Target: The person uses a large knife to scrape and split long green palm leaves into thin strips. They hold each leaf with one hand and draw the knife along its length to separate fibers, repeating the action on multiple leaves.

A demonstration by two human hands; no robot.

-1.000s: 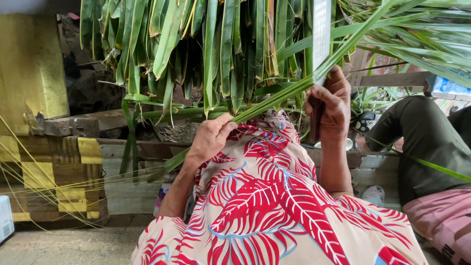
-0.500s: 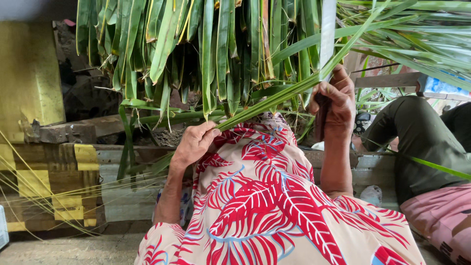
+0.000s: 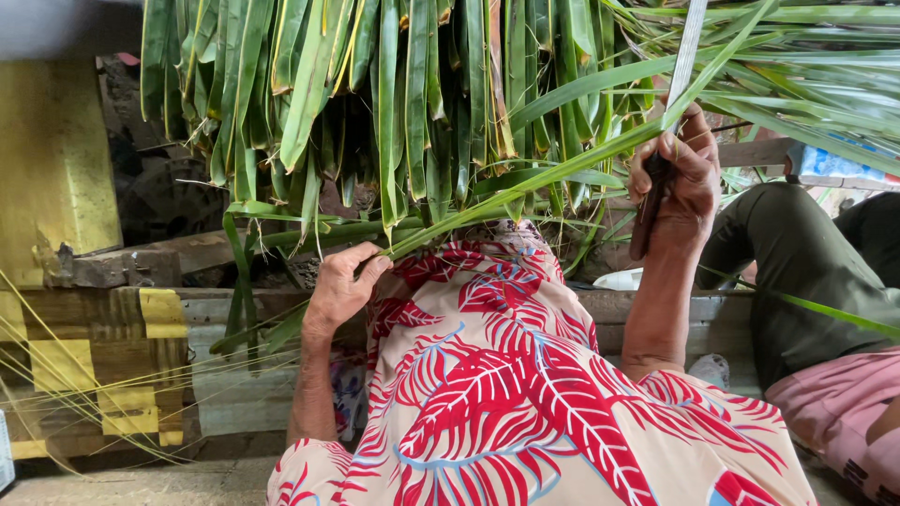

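My left hand [image 3: 339, 289] pinches the lower end of a long green palm leaf [image 3: 525, 183] that slants up to the right across my raised knee. My right hand [image 3: 677, 169] grips a knife by its dark handle [image 3: 647, 223], and the pale blade [image 3: 690, 47] points upward against the upper part of the same leaf. A cloth printed with red and white leaves [image 3: 506, 384] covers my knee and lap beneath both hands.
A dense bunch of green palm leaves [image 3: 394, 94] hangs just beyond my hands. Another person [image 3: 797, 272], in a dark green sleeve and pink cloth, sits at the right. Yellow-painted wooden boards [image 3: 56, 169] and thin pale leaf ribs [image 3: 75, 398] are at the left.
My left hand has slid down and to the left along the leaf, away from my right hand. The right hand with the knife stays up on the leaf.
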